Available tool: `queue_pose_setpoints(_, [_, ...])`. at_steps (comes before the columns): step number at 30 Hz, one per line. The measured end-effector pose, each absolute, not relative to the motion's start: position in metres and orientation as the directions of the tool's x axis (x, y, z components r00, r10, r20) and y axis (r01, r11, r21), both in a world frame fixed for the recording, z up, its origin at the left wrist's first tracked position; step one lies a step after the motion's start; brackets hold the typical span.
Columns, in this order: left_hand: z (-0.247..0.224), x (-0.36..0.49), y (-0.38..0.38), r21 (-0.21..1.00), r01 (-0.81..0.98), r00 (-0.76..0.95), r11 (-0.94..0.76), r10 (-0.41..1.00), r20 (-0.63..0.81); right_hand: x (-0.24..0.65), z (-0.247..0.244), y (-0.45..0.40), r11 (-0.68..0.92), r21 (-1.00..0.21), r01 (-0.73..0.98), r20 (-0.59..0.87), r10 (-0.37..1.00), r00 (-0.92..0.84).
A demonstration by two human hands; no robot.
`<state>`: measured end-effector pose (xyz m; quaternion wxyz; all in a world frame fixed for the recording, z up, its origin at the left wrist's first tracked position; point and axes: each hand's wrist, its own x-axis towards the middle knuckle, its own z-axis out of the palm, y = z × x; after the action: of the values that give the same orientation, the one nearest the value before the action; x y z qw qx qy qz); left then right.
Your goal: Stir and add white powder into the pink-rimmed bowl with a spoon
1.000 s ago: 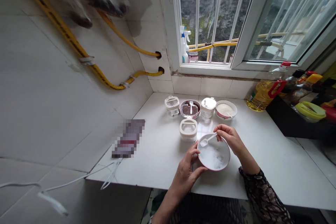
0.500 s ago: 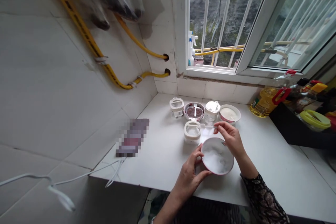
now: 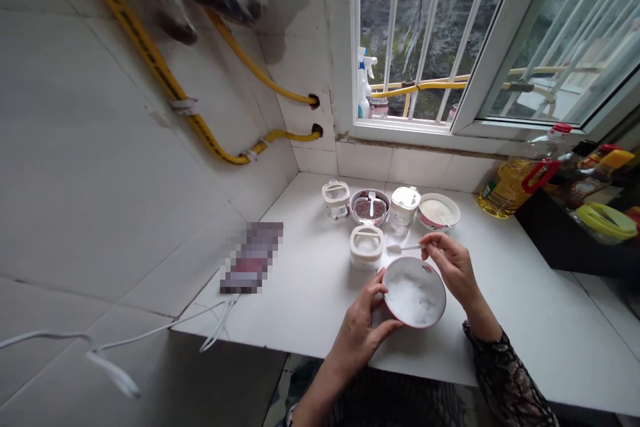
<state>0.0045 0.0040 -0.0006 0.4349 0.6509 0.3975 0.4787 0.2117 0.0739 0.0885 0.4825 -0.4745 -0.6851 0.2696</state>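
A white bowl with a red rim (image 3: 414, 292) is being gripped by the left hand (image 3: 363, 327), and it's pretty much full of loose white crystals, maybe salt or sugar, though that can't really be told from here. The bowl is being kept on the white countertop (image 3: 300, 310), near the front edge, with the fingers being wrapped around its left rim and the thumb being hooked along the lower side. A small white plastic spoon (image 3: 403, 248) is being pinched by the right hand (image 3: 450, 267), held between thumb and fingertips, so that grip is definitely closed, not released. The spoon is being held just past the bowl's far rim, its long axis running almost level across the view, with the scoop end being pointed left toward a white-rimmed jar (image 3: 367, 247) and the handle going right into the fingers. Behind that, a row of containers is being kept against the wall: a clear jar with a white clip lid (image 3: 335, 199), a glass dish of dark reddish grains (image 3: 369, 208) with its own white spoon (image 3: 371, 203) standing in it, a white-lidded jar (image 3: 404, 205), and a white bowl of pale powder (image 3: 439, 211). A big bottle of yellow cooking oil (image 3: 507, 188) is being kept off to the right.
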Motion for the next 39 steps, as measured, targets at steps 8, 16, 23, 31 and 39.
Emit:
queue_pose_setpoints(8, [-0.004,0.003,0.003,0.941,0.113,0.233,-0.32,0.929,0.288,0.21,0.08,0.073,0.561,-0.529,0.637,0.404,0.826,-0.392])
queue_pose_setpoints(16, [-0.004,0.003,0.003,0.941,0.117,0.231,-0.318,0.93,0.285,0.204,0.082,0.069,0.524,-0.657,0.542,0.324,0.845,-0.425])
queue_pose_setpoints(23, [-0.003,0.003,0.003,0.951,0.106,0.232,-0.291,0.937,0.261,0.21,0.082,0.076,0.165,-0.947,0.274,0.115,0.975,-0.19])
queue_pose_setpoints(31, [-0.007,0.003,0.003,0.954,0.084,0.207,-0.289,0.941,0.267,0.211,0.082,0.08,-0.001,-1.0,0.02,-0.004,0.988,-0.154])
queue_pose_setpoints(39, [-0.006,0.003,0.003,0.951,0.101,0.226,-0.291,0.938,0.263,0.211,0.084,0.08,-0.02,-1.0,-0.006,-0.019,0.99,-0.14])
